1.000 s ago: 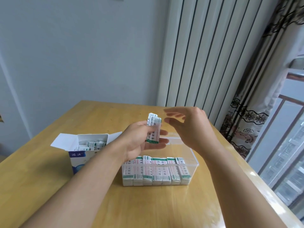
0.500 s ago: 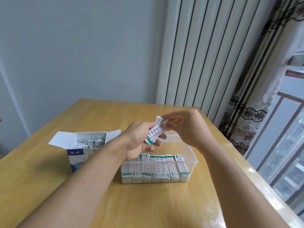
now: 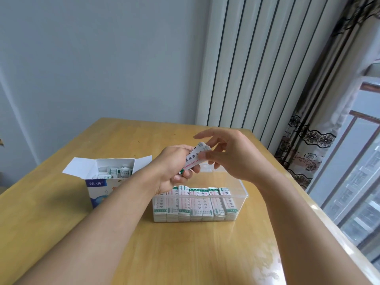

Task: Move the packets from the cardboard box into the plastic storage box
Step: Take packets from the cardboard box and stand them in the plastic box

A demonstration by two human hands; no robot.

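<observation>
Both hands pinch packet stack: left hand (image 3: 172, 171), right hand (image 3: 230, 157), stack (image 3: 195, 157) | square edges, then lower behind the row in plastic storage box (image 3: 243, 195).

Plastic box (image 3: 242, 195) rear free; front packets (image 3: 195, 202) block.

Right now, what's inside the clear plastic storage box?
The plastic storage box holds a row of white-and-green packets standing on end along its near wall. The left hand and right hand, holding a packet stack above it, hide part of the rear.
</observation>
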